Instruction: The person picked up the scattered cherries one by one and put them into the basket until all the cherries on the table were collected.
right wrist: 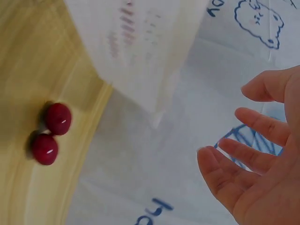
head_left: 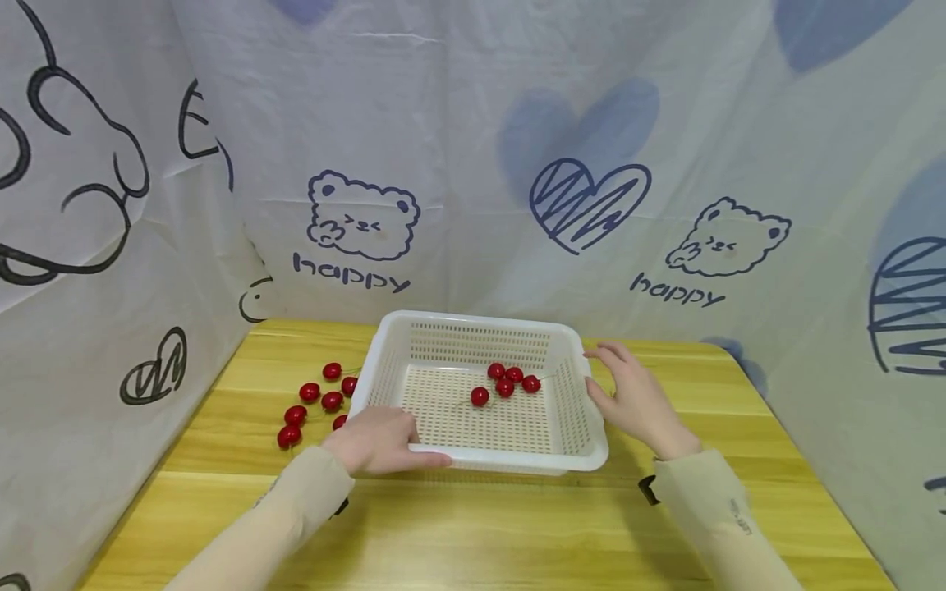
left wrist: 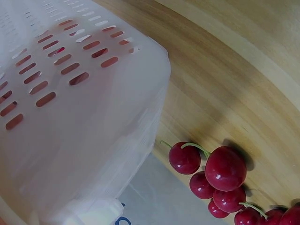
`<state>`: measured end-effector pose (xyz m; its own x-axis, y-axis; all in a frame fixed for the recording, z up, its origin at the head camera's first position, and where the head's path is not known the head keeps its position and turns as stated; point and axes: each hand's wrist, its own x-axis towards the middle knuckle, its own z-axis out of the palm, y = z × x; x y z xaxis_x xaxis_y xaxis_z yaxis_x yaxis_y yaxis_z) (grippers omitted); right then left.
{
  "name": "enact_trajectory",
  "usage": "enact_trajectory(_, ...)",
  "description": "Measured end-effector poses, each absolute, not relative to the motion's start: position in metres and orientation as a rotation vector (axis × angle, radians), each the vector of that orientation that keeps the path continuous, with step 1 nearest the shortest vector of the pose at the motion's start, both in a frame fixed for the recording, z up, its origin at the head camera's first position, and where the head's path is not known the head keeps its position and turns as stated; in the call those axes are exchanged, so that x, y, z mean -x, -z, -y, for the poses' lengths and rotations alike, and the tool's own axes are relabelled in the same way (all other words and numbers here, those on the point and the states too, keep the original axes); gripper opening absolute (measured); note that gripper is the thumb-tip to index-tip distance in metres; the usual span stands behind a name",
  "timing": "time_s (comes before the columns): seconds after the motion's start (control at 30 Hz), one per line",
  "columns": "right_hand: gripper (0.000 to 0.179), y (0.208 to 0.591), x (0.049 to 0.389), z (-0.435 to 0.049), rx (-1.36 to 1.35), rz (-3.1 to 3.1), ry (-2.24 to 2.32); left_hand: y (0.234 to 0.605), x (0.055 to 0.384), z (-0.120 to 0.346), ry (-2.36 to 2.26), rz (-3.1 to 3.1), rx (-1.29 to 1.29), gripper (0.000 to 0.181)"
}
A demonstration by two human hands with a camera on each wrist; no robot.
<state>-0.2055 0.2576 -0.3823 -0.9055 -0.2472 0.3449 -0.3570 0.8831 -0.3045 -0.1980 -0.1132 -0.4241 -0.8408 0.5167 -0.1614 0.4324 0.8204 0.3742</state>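
A white slotted plastic basket (head_left: 510, 461) is in the middle of the head view, with several red cherries (head_left: 505, 387) inside. At its front left corner my left hand (head_left: 375, 439) grips the rim, the thumb along the front edge. The basket's wall (left wrist: 126, 108) fills much of the left wrist view. My right hand (head_left: 639, 402) is beside the right rim, fingers spread and loosely bent. In the right wrist view, a gap separates that hand (right wrist: 262, 154) from the basket (right wrist: 140, 61), and its palm holds nothing.
More cherries (head_left: 332, 401) with thin stems lie on the wooden table (head_left: 517, 533) to the basket's left. Two cherries (right wrist: 57, 119) show on the wood in the right wrist view. A printed cloth (head_left: 458, 164) hangs behind the table and along its sides.
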Motion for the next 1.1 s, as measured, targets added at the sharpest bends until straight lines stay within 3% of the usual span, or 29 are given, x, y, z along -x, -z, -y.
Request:
enact_trajectory(0.5, 0.045, 0.421, 0.188, -0.311, -0.339, 2.788, -0.547, 0.423, 0.199, 0.113, -0.506, -2.734, -0.717, 0.058)
enact_trajectory(1.1, 0.064, 0.468, 0.204, -0.334, -0.255, 3.011, -0.449, 0.426, 0.199, 0.113, -0.470, -2.747, -0.718, 0.060)
